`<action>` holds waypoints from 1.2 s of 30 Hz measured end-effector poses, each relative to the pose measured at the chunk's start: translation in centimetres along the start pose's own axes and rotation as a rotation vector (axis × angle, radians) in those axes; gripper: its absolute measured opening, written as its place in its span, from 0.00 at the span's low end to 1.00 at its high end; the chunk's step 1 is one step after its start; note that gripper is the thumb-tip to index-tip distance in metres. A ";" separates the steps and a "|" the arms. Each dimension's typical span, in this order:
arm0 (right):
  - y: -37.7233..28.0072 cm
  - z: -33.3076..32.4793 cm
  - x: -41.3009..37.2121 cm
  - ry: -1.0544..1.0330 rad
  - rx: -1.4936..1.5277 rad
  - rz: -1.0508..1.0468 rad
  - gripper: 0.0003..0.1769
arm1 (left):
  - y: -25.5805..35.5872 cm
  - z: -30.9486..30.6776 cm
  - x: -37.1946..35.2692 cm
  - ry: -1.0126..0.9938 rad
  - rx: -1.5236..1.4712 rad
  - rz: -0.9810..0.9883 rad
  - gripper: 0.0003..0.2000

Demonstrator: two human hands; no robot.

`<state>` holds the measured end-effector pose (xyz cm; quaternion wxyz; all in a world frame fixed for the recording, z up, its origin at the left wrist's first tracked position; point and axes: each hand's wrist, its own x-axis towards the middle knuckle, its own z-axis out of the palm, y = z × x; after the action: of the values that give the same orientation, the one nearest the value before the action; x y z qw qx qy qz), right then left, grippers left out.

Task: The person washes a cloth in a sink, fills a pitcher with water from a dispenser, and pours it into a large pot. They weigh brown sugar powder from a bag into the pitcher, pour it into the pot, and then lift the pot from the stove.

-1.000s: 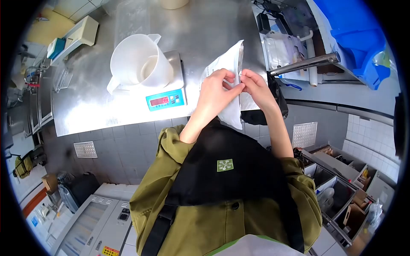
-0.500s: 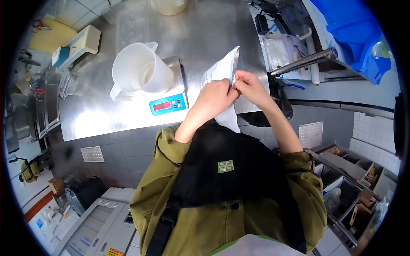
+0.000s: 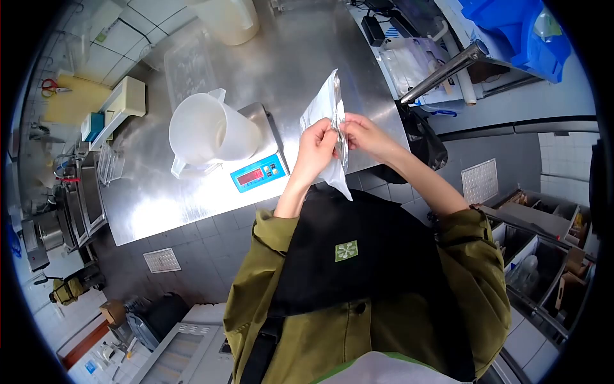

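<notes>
A white bag with a silvery inside (image 3: 325, 105) is held upright between my hands, near the table's front edge. My left hand (image 3: 315, 146) grips its near side, fingers closed. On the other side, my right hand (image 3: 363, 136) pinches the bag's edge. The edge between them looks parted, showing a silvery surface; what is inside cannot be seen. To the left, a translucent plastic measuring jug (image 3: 208, 131) stands on a digital kitchen scale (image 3: 258, 173) with a blue panel and a lit red display, whose digits I cannot read.
The steel table (image 3: 291, 48) carries another plastic jug (image 3: 230, 22) at the back and a clear lid-like tray (image 3: 188, 70). A metal rail (image 3: 444, 72) juts in at the right, near a blue bin (image 3: 511, 38). A black bag (image 3: 425, 144) hangs by the table's right edge.
My view has turned a little. The bag's edge has been pulled wider apart, with more silvery lining showing. Both hands stay on the bag.
</notes>
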<state>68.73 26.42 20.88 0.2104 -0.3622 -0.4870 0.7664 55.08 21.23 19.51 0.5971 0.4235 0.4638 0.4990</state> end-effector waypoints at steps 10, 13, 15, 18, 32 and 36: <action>-4.2 -0.6 -2.7 0.396 -1.242 -0.129 0.13 | 6.0 -0.8 -2.3 0.376 1.162 0.213 0.10; -4.3 -2.6 -3.4 0.471 -1.338 -0.198 0.14 | 6.9 -2.1 -3.1 0.438 1.323 0.137 0.10; -4.3 -3.8 -3.6 0.495 -1.366 -0.224 0.14 | 7.5 -2.6 -3.7 0.441 1.351 0.079 0.10; -4.7 -5.0 -2.6 0.493 -1.326 -0.259 0.13 | 8.0 -2.4 -4.5 0.422 1.338 0.018 0.11; 7.8 1.2 -4.8 0.576 -0.797 -0.585 0.11 | 6.2 -0.7 -4.5 0.430 0.917 0.004 0.10; 6.6 -0.3 -4.0 0.577 -0.830 -0.707 0.08 | 0.8 -6.3 -2.5 0.290 0.038 -0.075 0.14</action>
<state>71.74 20.98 16.27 0.4165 -0.4231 -0.7587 0.2681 48.58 19.15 19.29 0.5342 0.3405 0.5699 0.5233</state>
